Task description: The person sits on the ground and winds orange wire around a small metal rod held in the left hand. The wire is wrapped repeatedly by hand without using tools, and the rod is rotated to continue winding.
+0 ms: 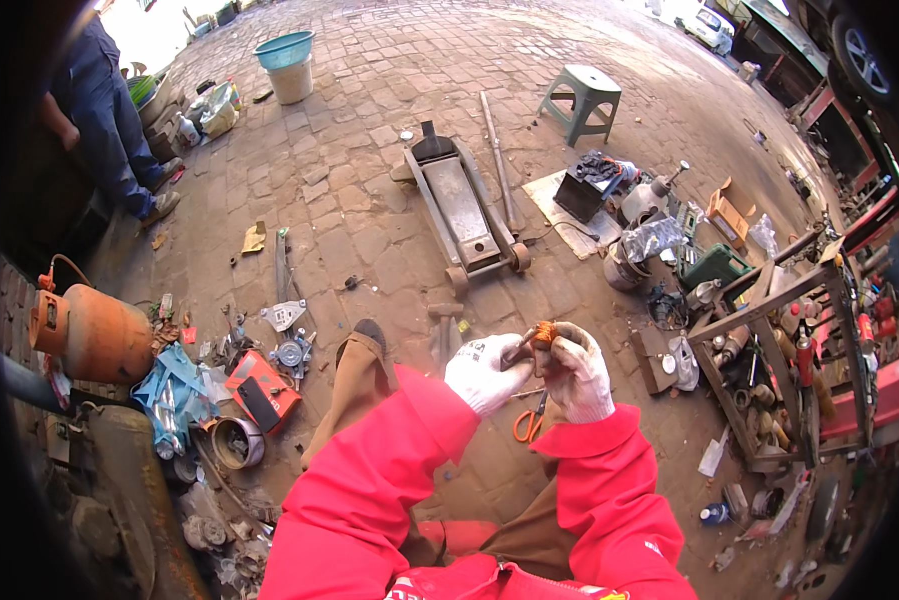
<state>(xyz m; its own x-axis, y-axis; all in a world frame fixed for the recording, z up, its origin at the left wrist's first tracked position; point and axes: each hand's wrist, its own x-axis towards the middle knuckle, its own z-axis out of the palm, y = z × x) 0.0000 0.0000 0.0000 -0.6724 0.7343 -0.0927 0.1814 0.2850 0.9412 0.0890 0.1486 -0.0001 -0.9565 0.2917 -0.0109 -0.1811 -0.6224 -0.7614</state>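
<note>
My left hand [486,374], in a white glove, is closed round a short dark rod-like piece [516,351] that points at the other hand. My right hand [579,378], its glove stained dark at the fingers, grips a small part wound with orange copper-coloured wire [545,334]. The two pieces meet between my fingertips; whether they are one part I cannot tell. Below my hands lie scissors [528,424] with orange handles, partly covered by my right sleeve. A hammer [445,322] rests on the paving just beyond my left hand.
A floor jack [461,205] stands ahead, with a long bar [496,160] beside it and a green stool [581,100] beyond. An orange gas cylinder [104,335] and a red case [262,390] are at left. A metal frame rack [769,350] holds parts at right. Another person [109,105] stands far left.
</note>
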